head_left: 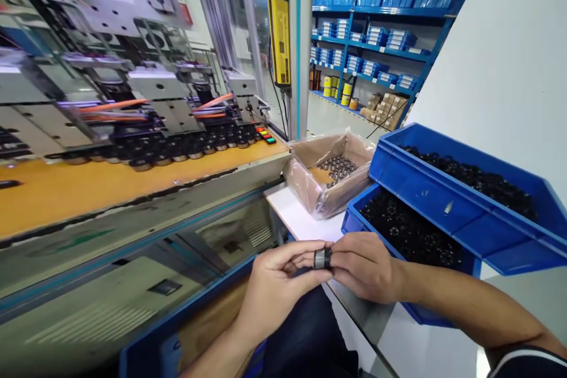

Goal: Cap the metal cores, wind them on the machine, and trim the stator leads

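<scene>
Between my two hands is a small ring-shaped part (319,258), a grey metal core with a black plastic piece on its right side; it looks like a motor stator. Thumb and fingers of my left hand (279,280) pinch it from the left. From the right, the fingertips of my right hand (365,266) press on its black side. Just behind my right hand stands a lower blue bin (354,221) holding many black plastic rings (405,227). Beyond my hands sits a plastic-lined cardboard box (305,180) with metal ring cores (340,168) inside.
A second blue bin (425,183) of black parts rests tilted over the lower one. On the left, a machine (172,106) has an orange worktop (88,186) lined with black round parts. Beneath my left arm is another blue bin (146,336). Shelves (381,56) stand behind.
</scene>
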### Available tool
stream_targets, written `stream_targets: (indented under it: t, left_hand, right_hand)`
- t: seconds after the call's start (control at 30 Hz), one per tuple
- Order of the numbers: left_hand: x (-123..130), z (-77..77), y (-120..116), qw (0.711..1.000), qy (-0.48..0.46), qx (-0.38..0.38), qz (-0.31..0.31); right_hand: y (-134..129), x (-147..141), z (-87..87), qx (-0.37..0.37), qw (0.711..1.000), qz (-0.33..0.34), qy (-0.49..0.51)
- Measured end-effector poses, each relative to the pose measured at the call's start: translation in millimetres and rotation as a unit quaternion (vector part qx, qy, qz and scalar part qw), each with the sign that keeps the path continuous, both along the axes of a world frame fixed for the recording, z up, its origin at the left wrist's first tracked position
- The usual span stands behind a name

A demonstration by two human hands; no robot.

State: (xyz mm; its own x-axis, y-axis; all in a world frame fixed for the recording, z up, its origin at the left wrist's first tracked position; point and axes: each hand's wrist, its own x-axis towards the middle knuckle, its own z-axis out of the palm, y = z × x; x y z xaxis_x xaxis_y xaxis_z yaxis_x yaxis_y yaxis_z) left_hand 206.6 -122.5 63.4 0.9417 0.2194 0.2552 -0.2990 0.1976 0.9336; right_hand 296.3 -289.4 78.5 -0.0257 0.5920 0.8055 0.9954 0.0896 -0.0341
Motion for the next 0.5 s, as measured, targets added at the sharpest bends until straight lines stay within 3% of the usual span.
stream_targets:
  t: [0.23, 0.5]
  left_hand:
    - [-6, -3.6, 0, 1.000, -0.026, 0.002, 0.014]
    - [-14, -5.3, 4, 0.997, 0.016, -0.031, -0.065]
  right_hand:
    - [-5, -3, 6.2, -0.002, 1.000, -0.014, -0.001]
    - [-8, -5, 13.7, -0.017, 0.996, -0.011, -0.089]
